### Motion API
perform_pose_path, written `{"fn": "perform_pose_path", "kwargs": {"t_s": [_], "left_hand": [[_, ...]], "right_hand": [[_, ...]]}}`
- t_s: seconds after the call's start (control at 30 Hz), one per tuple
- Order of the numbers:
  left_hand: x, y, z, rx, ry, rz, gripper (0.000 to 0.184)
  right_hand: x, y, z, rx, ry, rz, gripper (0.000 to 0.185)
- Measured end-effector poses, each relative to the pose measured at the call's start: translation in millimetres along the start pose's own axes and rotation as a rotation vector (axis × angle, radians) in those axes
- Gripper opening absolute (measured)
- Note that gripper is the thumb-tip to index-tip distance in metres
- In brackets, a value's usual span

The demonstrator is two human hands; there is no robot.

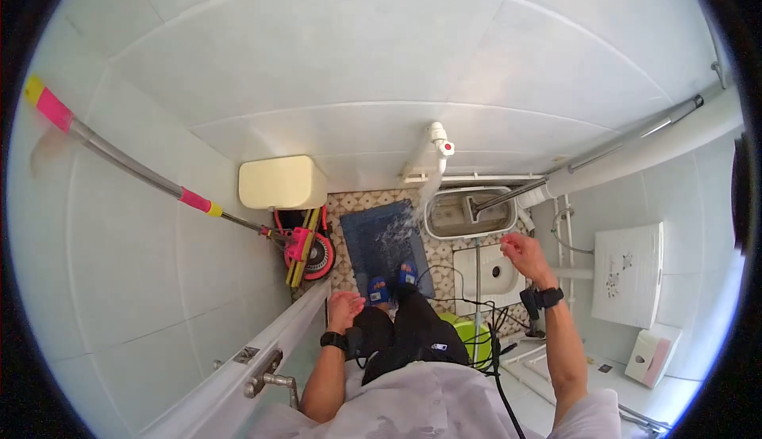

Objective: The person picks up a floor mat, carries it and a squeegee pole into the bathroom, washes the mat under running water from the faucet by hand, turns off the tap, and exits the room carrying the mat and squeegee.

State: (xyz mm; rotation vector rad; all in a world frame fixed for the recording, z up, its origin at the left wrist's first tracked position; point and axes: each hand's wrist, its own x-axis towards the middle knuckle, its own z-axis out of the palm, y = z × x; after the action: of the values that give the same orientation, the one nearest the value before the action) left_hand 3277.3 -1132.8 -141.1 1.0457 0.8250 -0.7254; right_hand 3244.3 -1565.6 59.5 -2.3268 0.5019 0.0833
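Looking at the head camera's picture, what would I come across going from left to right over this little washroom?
Cream box → blue floor mat → squat toilet → white wall box with a flower pattern.

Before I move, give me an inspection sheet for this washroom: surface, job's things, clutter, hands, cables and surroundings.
Surface: patterned tile floor, blue mat under the slippers; mat looks wet.
Job's things: water seems to be spraying from the tap toward the mat, beside the basin.
Clutter: pink-and-yellow-handled mop leaning at left; green bucket near the legs.
Hands: left and right both raised, fingers loosely bent; nothing seen held.
Cables: black, tangled over the bucket; where they end is unclear.
Surroundings: door at left, squat toilet below the basin in view.
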Motion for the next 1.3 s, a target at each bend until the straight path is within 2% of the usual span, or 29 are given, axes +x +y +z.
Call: {"fn": "perform_pose_path", "kwargs": {"t_s": [0.07,0.13,0.2,0.33,0.57,0.67,0.73,0.87,0.97,1.07,1.17,1.3], "left_hand": [[2.7,0.7,3.9,-0.003,0.007,-0.005,0.012],[1.6,9.9,9.6,-0.033,-0.074,0.044,0.011],[5.4,19.2,13.3,-0.037,-0.068,0.030,0.010],[9.8,17.1,12.8,-0.081,-0.070,0.024,0.011],[0.7,3.3,5.7,-0.077,-0.054,-0.068,0.014],[3.5,4.4,-4.5,-0.035,-0.049,-0.074,0.014],[15.5,0.9,-17.4,0.022,-0.055,-0.051,0.014],[37.5,-0.4,-44.7,-0.064,-0.092,-0.111,0.011],[26.6,4.3,-43.9,0.005,-0.035,0.012,0.009],[7.5,21.9,-35.5,-0.076,0.027,0.029,0.008],[-2.7,26.3,-33.8,-0.061,0.059,0.070,0.009],[-9.3,11.8,-37.2,-0.126,0.153,0.104,0.008]], "right_hand": [[-18.5,9.8,-7.3,-0.006,-0.026,0.050,0.018],[-32.5,23.2,-11.1,0.002,-0.053,0.091,0.018],[-51.5,40.1,-8.1,0.085,-0.113,0.281,0.018],[-86.9,78.1,8.7,0.105,-0.112,0.379,0.018],[-113.8,88.4,9.3,-0.007,-0.114,0.300,0.017],[-105.1,81.1,6.7,0.056,-0.179,0.407,0.016],[-104.8,104.6,15.0,-0.046,-0.100,0.291,0.016],[-104.8,79.6,19.1,0.045,-0.111,0.352,0.016],[-97.3,77.9,20.6,-0.003,-0.215,0.401,0.013],[-80.3,78.1,20.3,-0.205,-0.305,0.281,0.014],[-52.2,70.2,12.8,-0.204,-0.347,0.210,0.014],[-10.3,73.9,0.5,-0.068,-0.412,0.227,0.013]]}}
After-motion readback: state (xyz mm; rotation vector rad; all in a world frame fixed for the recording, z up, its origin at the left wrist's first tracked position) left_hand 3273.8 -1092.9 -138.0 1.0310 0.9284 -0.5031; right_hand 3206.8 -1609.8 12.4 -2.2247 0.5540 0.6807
